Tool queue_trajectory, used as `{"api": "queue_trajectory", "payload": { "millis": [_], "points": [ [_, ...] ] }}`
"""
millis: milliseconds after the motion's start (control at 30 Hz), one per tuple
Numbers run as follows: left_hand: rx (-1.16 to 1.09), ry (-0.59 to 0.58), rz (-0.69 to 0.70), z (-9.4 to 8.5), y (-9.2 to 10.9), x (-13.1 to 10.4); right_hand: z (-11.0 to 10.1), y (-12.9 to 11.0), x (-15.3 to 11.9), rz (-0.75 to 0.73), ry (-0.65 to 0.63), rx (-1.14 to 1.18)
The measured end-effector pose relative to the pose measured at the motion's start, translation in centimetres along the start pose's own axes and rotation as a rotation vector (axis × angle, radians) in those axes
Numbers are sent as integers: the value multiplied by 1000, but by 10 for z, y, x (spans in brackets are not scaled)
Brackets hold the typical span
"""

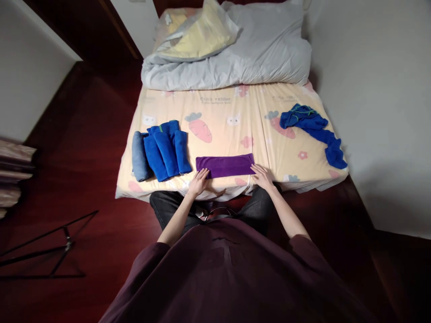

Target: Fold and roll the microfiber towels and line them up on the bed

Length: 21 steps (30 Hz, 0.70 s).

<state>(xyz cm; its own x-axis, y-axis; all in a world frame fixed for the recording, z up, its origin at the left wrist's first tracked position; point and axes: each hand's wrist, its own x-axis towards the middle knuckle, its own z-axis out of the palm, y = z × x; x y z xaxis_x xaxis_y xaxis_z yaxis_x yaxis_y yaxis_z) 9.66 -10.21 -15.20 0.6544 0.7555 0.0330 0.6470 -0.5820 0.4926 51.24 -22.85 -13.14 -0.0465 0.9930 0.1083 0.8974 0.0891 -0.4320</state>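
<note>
A purple towel [225, 166], folded into a long flat strip, lies near the bed's front edge. My left hand [200, 181] rests with outstretched fingers on its lower left corner. At the strip's right end, the fingers of my right hand [262, 176] are extended and touch the edge. Left of the strip are several rolled blue towels [163, 154], side by side, with a grey-blue rolled towel [140, 157] at their outer end. Over on the right, crumpled blue cloths [305, 120] with some green trim trail toward the bed's right edge.
The bed [218, 116] has a yellow sheet printed with carrots and rabbits. A grey quilt [269, 49] is bunched at its head, with a yellow cloth [198, 38] on it. Black tripod legs [50, 251] stand on the floor at left. A wall [373, 98] runs along the right.
</note>
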Motion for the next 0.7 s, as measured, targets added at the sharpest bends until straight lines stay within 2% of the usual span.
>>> {"api": "queue_trajectory", "payload": {
  "millis": [67, 200, 400, 467, 600, 700],
  "points": [
    [30, -19, -27, 5, 0, 11, 8, -5, 14, 8, -35, -15],
    [73, 32, -57, 9, 2, 25, 14, -6, 40, 75, -76, -58],
    [93, 1, -45, -7, -3, 38, 6, -3, 52, 87, -87, -65],
    [72, -29, -20, -12, -9, 33, 2, 1, 46, 82, -97, -42],
    [-83, -73, 8, -14, -24, 8, -5, 13, 21, 128, -116, 102],
    [-282, -10, -62, -10, -27, -6, -4, 20, 9, 213, -107, 311]
  ]
}}
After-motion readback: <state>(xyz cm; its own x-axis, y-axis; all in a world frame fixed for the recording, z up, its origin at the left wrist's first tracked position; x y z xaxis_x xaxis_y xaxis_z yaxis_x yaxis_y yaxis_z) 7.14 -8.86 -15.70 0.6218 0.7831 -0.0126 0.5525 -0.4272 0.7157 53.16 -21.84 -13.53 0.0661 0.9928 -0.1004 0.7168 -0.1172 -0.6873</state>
